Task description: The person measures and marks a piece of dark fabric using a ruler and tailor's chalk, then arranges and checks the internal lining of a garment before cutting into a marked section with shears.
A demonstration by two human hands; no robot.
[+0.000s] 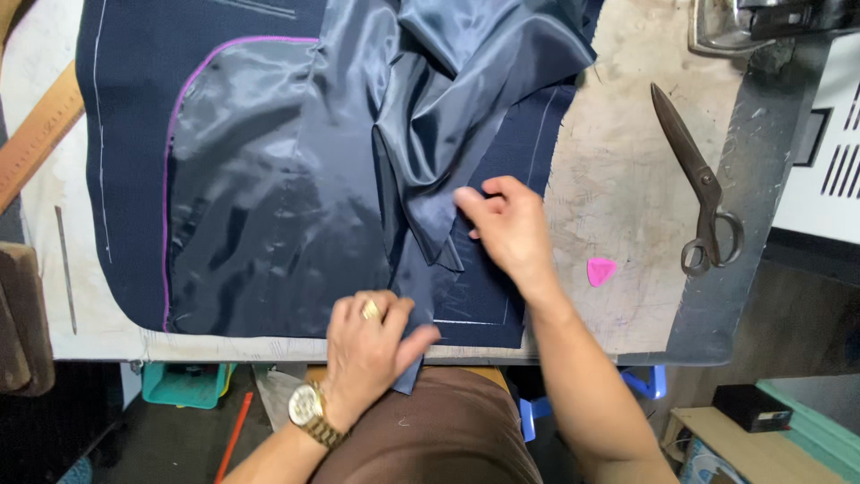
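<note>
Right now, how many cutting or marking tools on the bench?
2. Scissors lie closed near the right edge of the bench. A pink chalk wedge sits left of their handles, just right of the right hand. More may be hidden under the navy fabric.

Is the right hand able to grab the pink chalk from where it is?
Probably yes: the right hand rests on the navy cloth, and the pink chalk lies close beside it on bare table, nothing between.

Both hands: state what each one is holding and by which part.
The left hand pinches the near edge of the shiny navy lining at the table's front. The right hand presses flat on the navy fabric, gripping nothing.
</note>
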